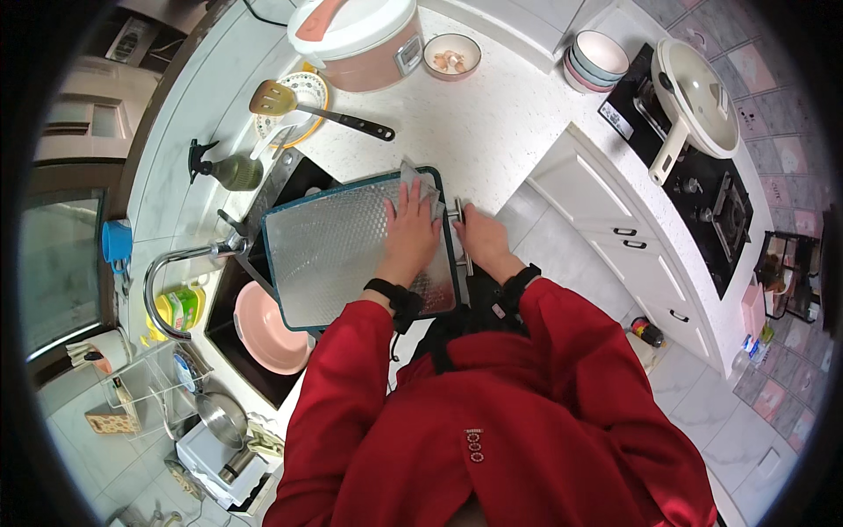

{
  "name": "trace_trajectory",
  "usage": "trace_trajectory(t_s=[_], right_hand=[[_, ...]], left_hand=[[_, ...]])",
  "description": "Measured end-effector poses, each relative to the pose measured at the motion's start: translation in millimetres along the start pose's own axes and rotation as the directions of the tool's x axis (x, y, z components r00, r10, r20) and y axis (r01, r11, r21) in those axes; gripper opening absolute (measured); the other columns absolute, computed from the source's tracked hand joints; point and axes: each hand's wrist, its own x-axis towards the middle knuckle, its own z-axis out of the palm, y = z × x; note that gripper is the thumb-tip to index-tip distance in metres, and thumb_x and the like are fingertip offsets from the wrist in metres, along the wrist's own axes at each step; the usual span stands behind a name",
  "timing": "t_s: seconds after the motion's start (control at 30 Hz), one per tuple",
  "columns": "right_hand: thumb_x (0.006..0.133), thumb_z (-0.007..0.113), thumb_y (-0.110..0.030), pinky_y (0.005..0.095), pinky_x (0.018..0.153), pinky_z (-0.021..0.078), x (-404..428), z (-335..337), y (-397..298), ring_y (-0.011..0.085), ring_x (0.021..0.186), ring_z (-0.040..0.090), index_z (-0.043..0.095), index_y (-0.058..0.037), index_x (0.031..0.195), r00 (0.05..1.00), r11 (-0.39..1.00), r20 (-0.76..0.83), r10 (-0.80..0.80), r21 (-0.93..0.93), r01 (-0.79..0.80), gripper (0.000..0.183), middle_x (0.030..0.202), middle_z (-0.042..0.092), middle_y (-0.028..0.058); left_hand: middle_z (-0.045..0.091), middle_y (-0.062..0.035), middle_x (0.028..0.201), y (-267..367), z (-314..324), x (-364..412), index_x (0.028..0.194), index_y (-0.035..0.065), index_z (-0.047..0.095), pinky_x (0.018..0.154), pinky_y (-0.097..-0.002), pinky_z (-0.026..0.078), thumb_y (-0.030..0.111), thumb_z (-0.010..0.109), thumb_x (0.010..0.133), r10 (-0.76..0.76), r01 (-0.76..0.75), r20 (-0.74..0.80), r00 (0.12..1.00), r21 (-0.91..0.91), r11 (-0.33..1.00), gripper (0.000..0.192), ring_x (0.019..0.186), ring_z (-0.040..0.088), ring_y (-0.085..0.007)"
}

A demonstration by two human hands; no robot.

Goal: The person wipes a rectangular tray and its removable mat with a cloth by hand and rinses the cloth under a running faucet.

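Note:
A rectangular cutting board (pixel 323 247) with a dimpled metal face and a dark teal rim is tilted in front of me, over the sink's near side. My right hand (pixel 486 240) grips the bar-shaped metal handle (pixel 468 267) at the board's right end. Flat on the upper right of the metal face lies my left hand (pixel 409 230), pressing a thin grey cloth (pixel 409 172) under its fingers. Part of the cloth is hidden by that hand. Moisture streaks show on the metal.
Left of the board, a pink basin (pixel 263 329) sits in the dark sink (pixel 227 309) below a curved chrome faucet (pixel 155 277). A slotted spatula (pixel 329 115) rests across a plate (pixel 309 85). A rice cooker (pixel 369 62) stands behind; a lidded pan (pixel 705 99) is on the stove.

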Motion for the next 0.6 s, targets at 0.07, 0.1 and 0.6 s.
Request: trace_trajectory(t_s=[0.07,0.1,0.6], right_hand=[[0.087,0.053,-0.027,0.0458,0.066,0.0472,0.2,1.1,-1.1,0.0354,0.077,0.061,0.046,-0.0034,0.099,0.998,0.999,0.046,0.038,-0.005,-0.038,0.027,0.080,0.063,0.0169],[0.087,0.053,-0.027,0.0458,0.066,0.0472,0.1,2.2,-0.1,0.0354,0.077,0.061,0.046,-0.0034,0.099,0.999,1.000,0.045,0.029,-0.010,-0.029,0.027,0.080,0.063,0.0169],[0.086,0.054,-0.030,0.0479,0.062,0.0452,-0.1,8.3,8.0,0.0378,0.073,0.060,0.045,-0.0058,0.097,0.999,0.998,-0.027,-0.043,-0.036,0.042,0.028,0.076,0.062,0.0179]], left_hand=[[0.027,-0.0142,0.144,0.7,1.1,-4.6,0.119,0.0015,0.050,0.105,-0.0562,0.018,0.024,0.056,0.082,-0.023,0.023,0.001,1.000,0.012,1.000,0.044,0.134,0.022,-0.0323],[0.027,-0.0135,0.144,2.4,0.5,-13.2,0.118,0.0022,0.050,0.105,-0.0560,0.018,0.024,0.057,0.081,0.030,-0.030,0.039,0.999,0.008,1.000,0.044,0.134,0.022,-0.0318],[0.023,-0.0142,0.146,-76.5,-43.6,-197.5,0.128,0.0044,0.043,0.107,-0.0557,0.015,0.030,0.057,0.081,-0.327,0.320,0.073,0.942,0.093,0.943,0.055,0.136,0.020,-0.0318]])
